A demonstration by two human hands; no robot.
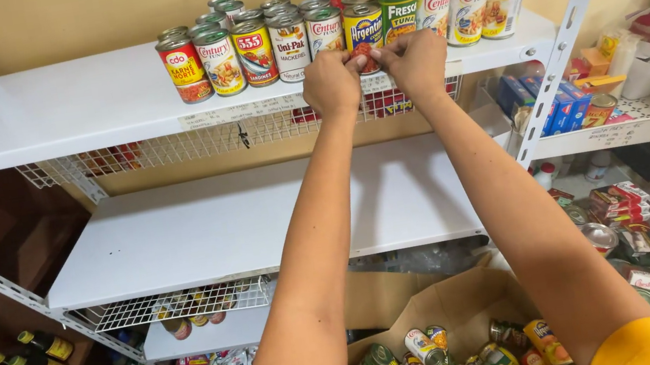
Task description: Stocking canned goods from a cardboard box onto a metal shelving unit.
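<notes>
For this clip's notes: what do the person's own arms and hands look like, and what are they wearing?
Both arms are bare from the hands to above the elbows. The left hand and right hand wear no gloves, and no rings, watch or bracelets show. Short yellow sleeves appear at the bottom edge, one on each upper arm. No markings or tattoos can be made out.

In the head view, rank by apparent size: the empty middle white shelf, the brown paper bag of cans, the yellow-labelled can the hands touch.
1. Middle white shelf.
2. Brown paper bag, partly cut off by the frame and nearer the camera.
3. Yellow-labelled can, touched by the left hand and right hand.
</notes>
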